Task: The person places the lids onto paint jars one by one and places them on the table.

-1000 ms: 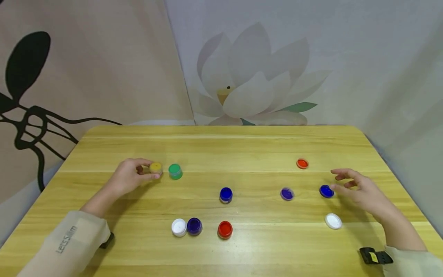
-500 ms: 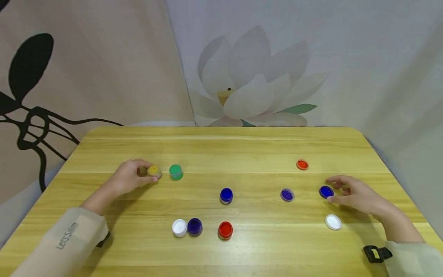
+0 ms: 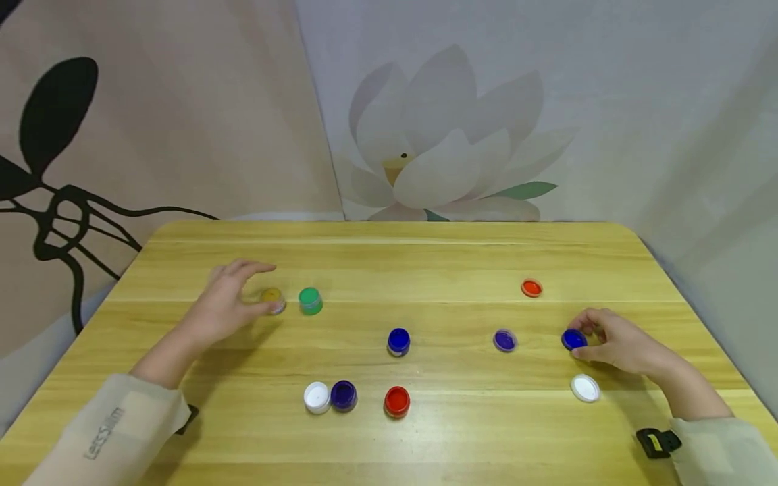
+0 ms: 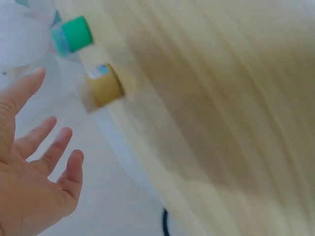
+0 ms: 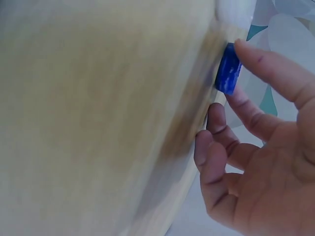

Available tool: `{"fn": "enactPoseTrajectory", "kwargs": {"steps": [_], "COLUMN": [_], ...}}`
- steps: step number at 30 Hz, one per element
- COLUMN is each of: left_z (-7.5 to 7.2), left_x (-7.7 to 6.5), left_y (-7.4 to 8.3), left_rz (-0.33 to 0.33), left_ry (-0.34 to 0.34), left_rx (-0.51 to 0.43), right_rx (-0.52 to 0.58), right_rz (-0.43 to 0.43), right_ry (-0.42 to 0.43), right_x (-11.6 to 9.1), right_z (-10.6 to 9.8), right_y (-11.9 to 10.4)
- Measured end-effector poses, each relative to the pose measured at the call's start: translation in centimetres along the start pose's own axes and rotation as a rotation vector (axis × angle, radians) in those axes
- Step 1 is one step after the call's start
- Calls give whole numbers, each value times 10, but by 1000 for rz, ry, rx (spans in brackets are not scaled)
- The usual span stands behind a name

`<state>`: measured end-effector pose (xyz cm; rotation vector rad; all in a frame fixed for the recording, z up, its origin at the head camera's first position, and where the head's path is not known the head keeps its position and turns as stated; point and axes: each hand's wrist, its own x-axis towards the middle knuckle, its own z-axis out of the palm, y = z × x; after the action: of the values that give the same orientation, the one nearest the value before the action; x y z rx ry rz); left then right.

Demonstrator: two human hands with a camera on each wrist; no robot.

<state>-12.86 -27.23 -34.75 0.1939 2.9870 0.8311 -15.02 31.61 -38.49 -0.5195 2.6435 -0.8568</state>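
Note:
At the left of the table my left hand [image 3: 221,304] is spread, with the thumb beside a small yellow paint jar [image 3: 273,300]. In the left wrist view, a gap shows between the fingers [image 4: 61,142] and the yellow jar [image 4: 104,86]. A green jar [image 3: 310,301] stands just right of the yellow one. Over at the right side, my right hand [image 3: 626,344] pinches a round blue lid [image 3: 574,339] by its edge. The right wrist view shows this blue lid [image 5: 228,69] between thumb and fingertip, the other fingers curled below it.
Open jars stand mid-table: blue [image 3: 398,342], white [image 3: 317,397], purple [image 3: 344,396] and red [image 3: 397,402]. Loose lids lie to the right: red [image 3: 531,288], purple [image 3: 504,341] and white [image 3: 585,388]. A patterned curtain [image 3: 456,121] hangs behind the wooden table [image 3: 462,445].
My left hand has let go of the yellow jar and its fingers have spread, the index lifting away. The right hand has come round the blue lid and now pinches it.

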Motion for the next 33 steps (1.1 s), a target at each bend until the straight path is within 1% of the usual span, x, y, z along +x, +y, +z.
{"fn": "enactPoseTrajectory", "kwargs": {"steps": [5,7,9,13,17,20,23,28,33], "left_z": [6,10,14,23,33,39,45,53,61], "left_x": [-1,0,2,7,13,16,20,26,29], "left_y": [25,35,44,56,64,71,77,88,103], "left_rz": [93,132,171,242,296,324,357,398,428], "left_ry": [37,33,12,-48,-137,-209,-266,-334,-399], "left_rx": [-11,-4,0,-11,-31,-34,-48,-83,-66], "right_rx": [18,28,25,15,-13,-23,-26,-68,-93], "right_rz": [37,51,56,53,55,52,38,14,-11], "right_ry": [-3,0,1,-4,5,18,35,63,82], "right_x": [-1,-1,-2,-3,-4,-4,-6,-8,-11], "right_z": [0,0,0,1,1,1,1,1,1], "right_y": [-1,-2,-4,-9,-15,-21,-28,-41,-51]}}
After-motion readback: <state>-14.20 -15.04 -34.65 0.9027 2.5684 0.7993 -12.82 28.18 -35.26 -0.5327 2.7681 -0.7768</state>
